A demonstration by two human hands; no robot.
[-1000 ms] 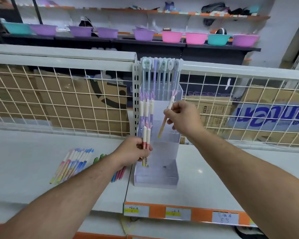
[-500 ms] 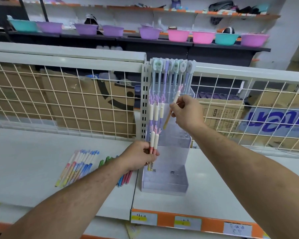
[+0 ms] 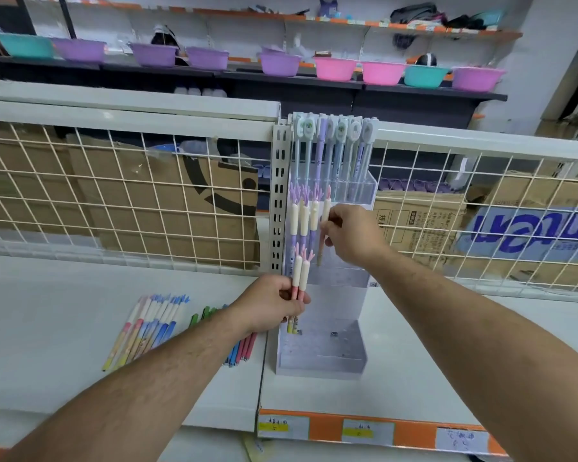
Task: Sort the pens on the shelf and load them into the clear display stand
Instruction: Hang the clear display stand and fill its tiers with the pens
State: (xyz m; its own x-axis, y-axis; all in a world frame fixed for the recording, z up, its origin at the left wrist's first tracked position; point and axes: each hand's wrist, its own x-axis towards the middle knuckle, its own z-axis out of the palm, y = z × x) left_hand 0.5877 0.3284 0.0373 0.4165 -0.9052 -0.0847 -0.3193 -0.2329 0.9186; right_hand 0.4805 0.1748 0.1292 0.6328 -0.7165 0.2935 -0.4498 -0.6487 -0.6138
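Precision is mattering: the right hand (image 3: 351, 235) is pinching one pink-tipped pen (image 3: 326, 208) upright beside three purple pens (image 3: 303, 225) in the clear display stand (image 3: 321, 361) and should be lowering it straight, while the left hand (image 3: 271, 305) is gripping two pink pens (image 3: 300, 271)

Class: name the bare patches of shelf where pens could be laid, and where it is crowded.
Bare: the shelf left of the fanned pen row, up to the wire mesh; also right of the display stand. Crowded: between that row and the stand, where loose pens lie by the left hand.
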